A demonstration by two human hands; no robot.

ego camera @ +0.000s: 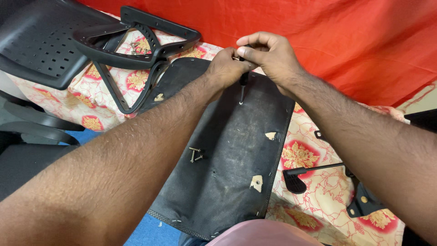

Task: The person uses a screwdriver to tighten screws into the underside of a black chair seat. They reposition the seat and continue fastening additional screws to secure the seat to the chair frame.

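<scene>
A black fabric-covered chair seat underside (227,155) lies flat in front of me, with small tears showing pale foam. My left hand (226,68) and my right hand (269,54) both grip the dark handle of a screwdriver (242,86) held upright. Its metal tip touches the seat near the far edge. Two loose bolts (195,154) rest on the seat beside my left forearm.
A black chair armrest frame (136,41) and a perforated black backrest (41,41) lie at the far left on a floral cloth (314,191). A black lever mechanism (300,175) sits to the right. Red fabric (341,36) hangs behind.
</scene>
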